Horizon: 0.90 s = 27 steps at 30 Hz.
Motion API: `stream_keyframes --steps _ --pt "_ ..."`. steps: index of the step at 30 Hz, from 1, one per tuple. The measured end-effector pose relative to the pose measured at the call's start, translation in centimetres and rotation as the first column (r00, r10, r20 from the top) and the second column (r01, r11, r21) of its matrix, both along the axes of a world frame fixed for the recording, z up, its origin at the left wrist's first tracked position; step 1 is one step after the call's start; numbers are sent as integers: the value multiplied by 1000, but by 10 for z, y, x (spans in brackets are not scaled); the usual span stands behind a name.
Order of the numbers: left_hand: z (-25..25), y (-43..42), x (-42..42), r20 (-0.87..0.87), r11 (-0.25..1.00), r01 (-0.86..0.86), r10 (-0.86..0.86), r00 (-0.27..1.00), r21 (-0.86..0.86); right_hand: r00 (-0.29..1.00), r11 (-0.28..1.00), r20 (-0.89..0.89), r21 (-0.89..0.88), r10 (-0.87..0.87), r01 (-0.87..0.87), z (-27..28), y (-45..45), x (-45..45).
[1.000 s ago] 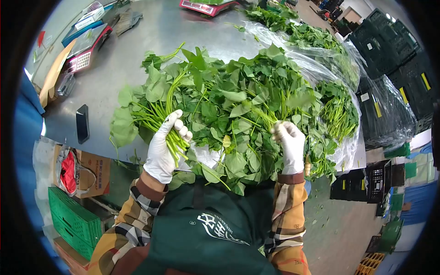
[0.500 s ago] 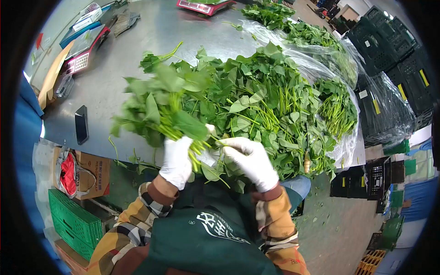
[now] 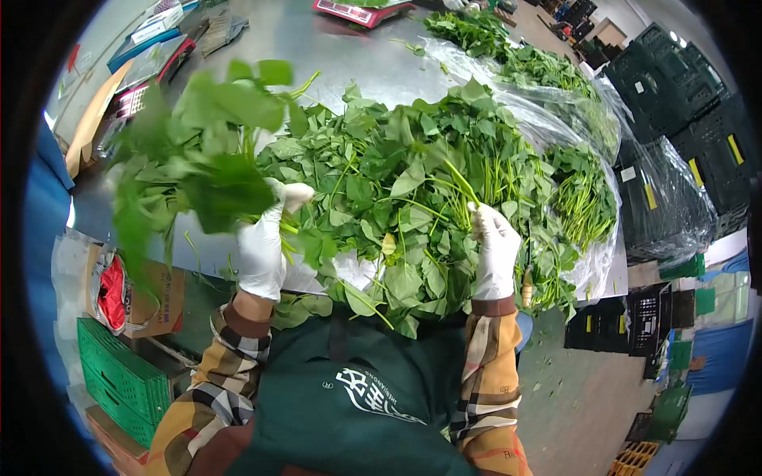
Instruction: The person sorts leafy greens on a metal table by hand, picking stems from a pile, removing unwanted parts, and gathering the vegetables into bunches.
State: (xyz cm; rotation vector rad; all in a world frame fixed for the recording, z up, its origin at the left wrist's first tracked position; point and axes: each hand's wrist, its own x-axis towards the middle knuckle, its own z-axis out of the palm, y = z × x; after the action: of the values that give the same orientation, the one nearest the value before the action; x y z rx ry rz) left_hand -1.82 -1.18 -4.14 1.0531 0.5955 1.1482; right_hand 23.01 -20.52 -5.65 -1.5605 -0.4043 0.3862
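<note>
My left hand (image 3: 263,250), in a white glove, is closed round the stems of a bunch of leafy greens (image 3: 202,155), which look like sweet potato leaves. The bunch is raised over the left part of the table and its leaves are blurred. My right hand (image 3: 494,252), also gloved, pinches a green stem (image 3: 462,184) at the right of a big pile of the same greens (image 3: 405,214). Just right of that hand, a tool with a wooden handle (image 3: 527,287) lies among the leaves; its other end is mostly hidden.
The metal table (image 3: 317,51) carries a red scale (image 3: 365,11) at the back and another scale (image 3: 159,67) at the left. Clear plastic sheeting (image 3: 548,107) with more greens lies right. Dark crates (image 3: 667,79) stand beyond; green crates (image 3: 123,381) are low left.
My left hand has moved left and up with the bunch. My right hand has moved right, away from the bunch to the pile, and now pinches a stem there.
</note>
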Motion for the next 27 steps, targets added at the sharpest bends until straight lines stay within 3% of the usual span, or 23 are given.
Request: stream_keyframes --steps 1,2,4,6,7,8,10,11,13,14,15,16,18,20,22,25,27 --pt "-4 -1 1 141 984 97 -75 987 -151 999 999 42 -31 -24 25 15 6 -23" --pt "2 -6 5 166 944 177 -134 977 -278 995 997 88 -61 -46 52 22 14 -45" --pt "-2 -21 10 183 867 354 -307 934 -352 992 994 115 95 44 -55 13 24 -77" --pt "6 -47 14 179 793 413 -373 910 -448 958 998 281 11 51 -56 13 31 -101" --pt "5 -55 15 269 768 452 -365 891 -453 933 997 355 -63 56 -36 11 30 -107" --pt "8 -60 18 286 769 461 -367 885 -443 847 998 529 -16 56 -56 11 30 -112" --pt "8 -60 22 141 805 400 -378 915 -439 616 984 769 -99 171 -149 14 29 -118" --pt "5 -57 17 90 814 432 -433 897 -388 616 967 747 -169 251 -189 9 27 -121" --pt "5 -53 15 109 799 449 -445 889 -399 808 914 430 -144 403 -379 18 23 -117" --pt "5 -51 14 118 790 458 -452 884 -407 845 879 243 -106 476 -465 25 19 -114" --pt "7 -49 12 71 814 457 -464 883 -360 883 896 152 -86 443 -435 31 19 -110" --pt "8 -48 9 81 806 475 -480 874 -354 900 926 220 -85 377 -368 24 20 -105" --pt "9 -48 7 103 783 519 -517 850 -344 932 948 171 -54 319 -314 29 27 -102" --pt "5 -52 8 173 744 581 -558 812 -329 894 936 280 -65 350 -346 45 35 -109" --pt "8 -55 8 215 717 621 -584 783 -316 916 903 61 154 396 -400 42 43 -114" --pt "4 -46 4 281 622 698 -641 715 -355 754 769 -159 64 638 -637 52 29 -97" --pt "4 -40 -1 310 569 724 -660 685 -389 714 724 -156 15 683 -689 43 21 -88"
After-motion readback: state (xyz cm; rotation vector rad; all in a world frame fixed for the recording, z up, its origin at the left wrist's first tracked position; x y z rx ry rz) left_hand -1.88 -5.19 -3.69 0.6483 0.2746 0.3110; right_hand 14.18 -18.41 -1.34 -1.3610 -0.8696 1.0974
